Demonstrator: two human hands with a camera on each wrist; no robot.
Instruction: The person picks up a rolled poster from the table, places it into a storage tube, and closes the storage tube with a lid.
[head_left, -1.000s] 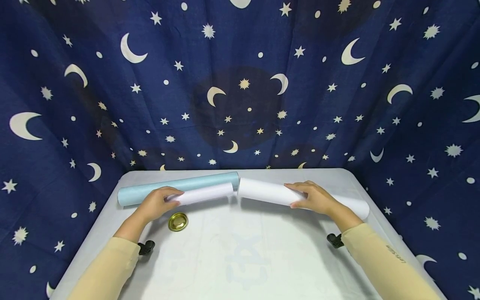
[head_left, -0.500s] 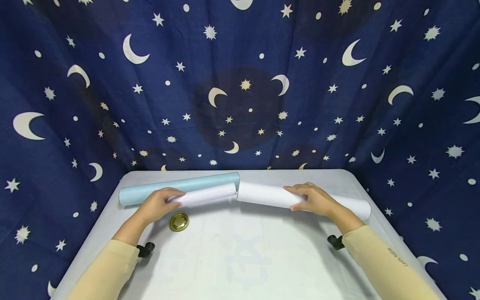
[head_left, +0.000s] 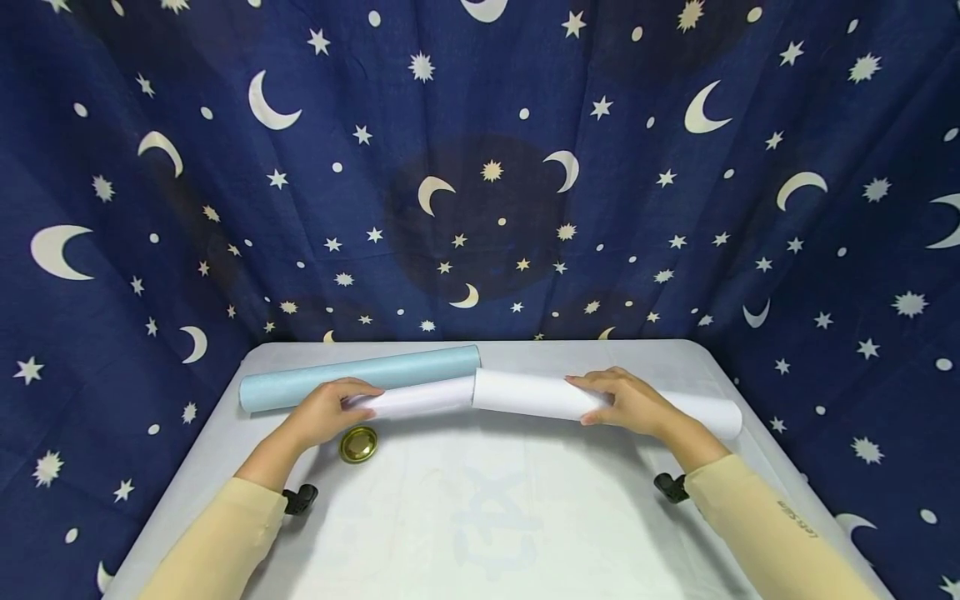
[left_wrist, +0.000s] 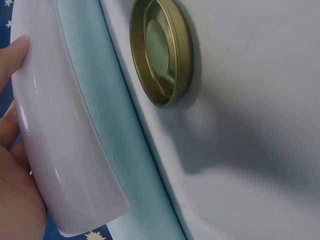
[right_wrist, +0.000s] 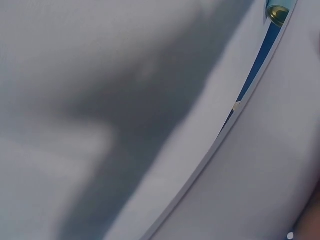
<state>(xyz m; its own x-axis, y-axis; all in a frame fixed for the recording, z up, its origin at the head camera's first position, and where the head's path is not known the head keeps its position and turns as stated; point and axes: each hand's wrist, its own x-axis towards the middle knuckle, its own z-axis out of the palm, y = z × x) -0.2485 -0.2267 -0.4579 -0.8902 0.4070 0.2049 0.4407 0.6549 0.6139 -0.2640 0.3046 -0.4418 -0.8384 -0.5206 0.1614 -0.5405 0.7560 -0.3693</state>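
My left hand [head_left: 324, 412] grips a slim pale rolled sheet of paper [head_left: 431, 397], thumb on the near side and fingers over the top. A thicker white paper roll [head_left: 525, 393] is held by my right hand [head_left: 628, 402] and slants down to the right. The slim roll's right end is hidden at the wide roll's left end; it seems to be inside, though the overlap cannot be seen. Behind them lies a light blue tube [head_left: 360, 373]. A round gold lid [head_left: 358, 444] lies near my left hand, its recessed face and rim showing in the left wrist view.
A white-covered table [head_left: 480, 517] carries everything. Dark blue curtains [head_left: 480, 108] with moons and stars stand close behind it and at both sides. In the right wrist view, a gold end [right_wrist: 278, 16] of the blue tube shows past the white roll's edge.
My left hand has moved right with the slim roll. The gap between the two rolls has closed, and the slim roll's end has passed out of sight at the white roll's end.
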